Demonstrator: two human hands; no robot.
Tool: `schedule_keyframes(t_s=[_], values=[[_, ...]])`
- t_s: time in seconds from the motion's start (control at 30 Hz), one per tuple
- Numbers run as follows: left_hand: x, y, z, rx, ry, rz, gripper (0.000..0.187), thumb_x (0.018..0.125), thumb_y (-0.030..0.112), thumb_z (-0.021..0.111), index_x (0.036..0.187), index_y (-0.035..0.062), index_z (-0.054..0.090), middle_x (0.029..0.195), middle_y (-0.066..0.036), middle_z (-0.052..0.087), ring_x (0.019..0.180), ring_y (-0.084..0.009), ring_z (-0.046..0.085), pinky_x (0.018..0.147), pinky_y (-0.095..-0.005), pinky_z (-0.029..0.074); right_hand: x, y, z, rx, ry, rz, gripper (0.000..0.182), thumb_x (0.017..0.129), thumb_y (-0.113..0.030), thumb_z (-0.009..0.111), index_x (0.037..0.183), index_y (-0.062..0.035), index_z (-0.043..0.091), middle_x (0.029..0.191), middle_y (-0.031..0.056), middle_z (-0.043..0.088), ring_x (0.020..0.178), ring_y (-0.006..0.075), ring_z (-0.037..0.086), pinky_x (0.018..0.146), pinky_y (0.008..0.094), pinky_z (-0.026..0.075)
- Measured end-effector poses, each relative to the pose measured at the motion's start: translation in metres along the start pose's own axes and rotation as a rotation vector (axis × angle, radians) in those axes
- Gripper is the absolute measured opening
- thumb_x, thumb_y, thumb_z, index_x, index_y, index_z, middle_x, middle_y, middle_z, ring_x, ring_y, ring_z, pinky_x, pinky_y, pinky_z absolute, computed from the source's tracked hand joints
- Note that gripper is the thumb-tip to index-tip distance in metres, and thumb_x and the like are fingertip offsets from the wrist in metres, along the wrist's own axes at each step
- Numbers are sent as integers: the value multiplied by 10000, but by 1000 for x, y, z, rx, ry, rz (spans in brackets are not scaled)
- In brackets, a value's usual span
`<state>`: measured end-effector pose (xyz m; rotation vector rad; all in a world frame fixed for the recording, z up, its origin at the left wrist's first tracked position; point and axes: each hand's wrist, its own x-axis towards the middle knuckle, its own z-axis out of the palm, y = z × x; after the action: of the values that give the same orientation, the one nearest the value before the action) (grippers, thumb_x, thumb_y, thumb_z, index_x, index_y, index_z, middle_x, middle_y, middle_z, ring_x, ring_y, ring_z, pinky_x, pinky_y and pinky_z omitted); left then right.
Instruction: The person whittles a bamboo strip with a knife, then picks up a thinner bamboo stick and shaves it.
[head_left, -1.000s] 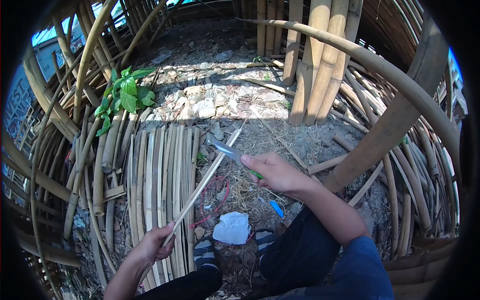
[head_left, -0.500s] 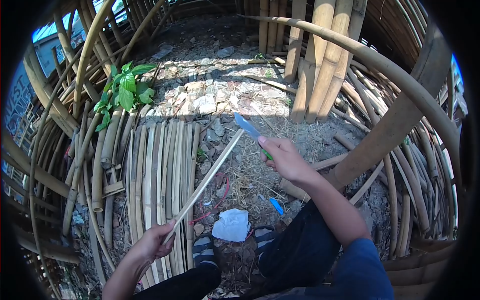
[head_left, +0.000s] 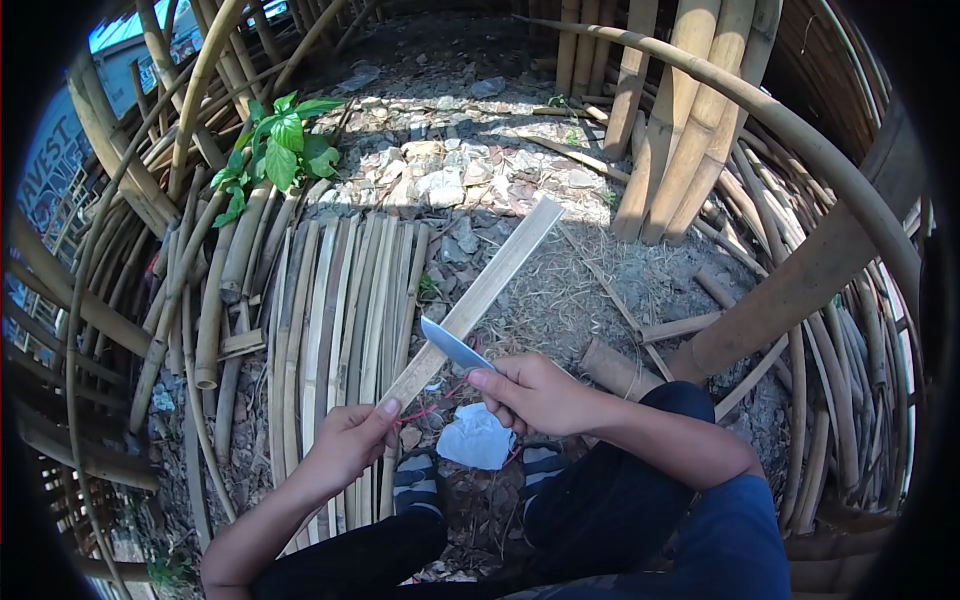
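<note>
My left hand (head_left: 352,440) grips the lower end of a flat bamboo strip (head_left: 500,268), which slants up and away to the right with its broad face showing. In my right hand (head_left: 535,393) is a knife (head_left: 452,344), its handle mostly hidden by the fingers. The blade lies across the strip, a little above my left hand. Beside the strip, on the left, a row of split bamboo slats (head_left: 345,300) rests on the ground. A crumpled white sheet (head_left: 477,437) lies between my feet, below my right hand.
Thick bamboo poles (head_left: 700,120) stand at the upper right, and a large slanting pole (head_left: 790,270) crosses the right side. A curved pole (head_left: 745,92) arches overhead. A leafy green plant (head_left: 283,150) grows at the upper left. Stones (head_left: 440,185) and dry straw cover the ground.
Both hands have come closer together. The strip has turned to show its broad face, and the knife has moved from near its far end down to its lower part. The view has shifted slightly.
</note>
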<state>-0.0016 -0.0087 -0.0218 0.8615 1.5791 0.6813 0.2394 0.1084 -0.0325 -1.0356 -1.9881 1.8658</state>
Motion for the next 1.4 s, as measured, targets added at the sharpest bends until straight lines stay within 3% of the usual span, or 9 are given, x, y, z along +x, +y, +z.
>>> schedule_keyframes(t_s=[0.07, 0.2, 0.43, 0.6, 0.73, 0.83, 0.93, 1.17, 1.4], values=[[2, 3, 6, 3, 31, 103, 472, 991, 410, 529, 735, 20, 603, 541, 11, 479, 487, -63, 435, 466, -239, 334, -4, -2, 19, 110, -147, 20, 445, 1023, -405, 448, 776, -54, 568, 603, -9, 522, 551, 60, 464, 530, 246, 377], [5, 0, 13, 70, 82, 258, 455, 988, 385, 546, 760, -5, 602, 562, 5, 500, 529, -55, 461, 491, -254, 381, 3, 12, 35, 179, -158, -19, 443, 1035, -386, 426, 774, -53, 556, 583, -40, 416, 532, 52, 371, 503, 233, 313], [6, 2, 18, 79, 106, 271, 465, 986, 377, 554, 733, -12, 587, 546, 4, 480, 526, -60, 424, 478, -283, 363, 2, 2, 27, 138, -136, -12, 521, 1027, -431, 420, 706, -51, 573, 578, -20, 453, 541, 66, 407, 517, 251, 354], [7, 3, 23, 255, 195, 342, 514, 981, 394, 552, 696, -33, 573, 475, -31, 423, 478, -88, 387, 446, -339, 347, 5, 6, 26, 9, -66, -11, 541, 1020, -436, 435, 674, -46, 579, 573, -3, 480, 538, 77, 429, 517, 260, 360], [5, 2, 21, 245, 187, 301, 535, 979, 415, 547, 692, -35, 578, 471, -30, 431, 463, -95, 396, 445, -345, 354, 6, -7, 11, 71, 8, 34, 550, 1019, -449, 430, 667, -50, 569, 572, -2, 472, 530, 80, 424, 515, 260, 358], [7, 0, 20, 275, 166, 223, 552, 975, 437, 542, 683, -29, 585, 481, -26, 448, 466, -100, 417, 453, -343, 366, 7, -7, 5, 205, -29, 201, 559, 1019, -461, 420, 657, -56, 550, 578, -3, 465, 544, 80, 431, 523, 253, 358], [9, 3, 20, 269, 149, 243, 567, 971, 459, 539, 669, -19, 587, 499, -26, 469, 477, -103, 438, 462, -338, 377, 3, -3, 21, 142, -155, 143, 558, 1020, -466, 414, 653, -62, 531, 597, -9, 460, 570, 81, 430, 546, 248, 365], [6, 12, 17, 89, -2, 154, 531, 982, 448, 531, 675, 18, 580, 566, 1, 488, 521, -73, 424, 488, -261, 358, 3, -7, 18, 51, -169, 48, 561, 1019, -459, 424, 640, -58, 529, 572, -16, 449, 535, 86, 401, 531, 252, 365], [4, 13, 12, 9, -52, 84, 527, 980, 454, 534, 666, 31, 566, 520, 11, 458, 453, -60, 377, 428, -241, 287, 10, -2, 3, 68, -12, -18, 572, 1011, -484, 424, 647, -59, 542, 563, -12, 448, 528, 79, 408, 507, 250, 352]])
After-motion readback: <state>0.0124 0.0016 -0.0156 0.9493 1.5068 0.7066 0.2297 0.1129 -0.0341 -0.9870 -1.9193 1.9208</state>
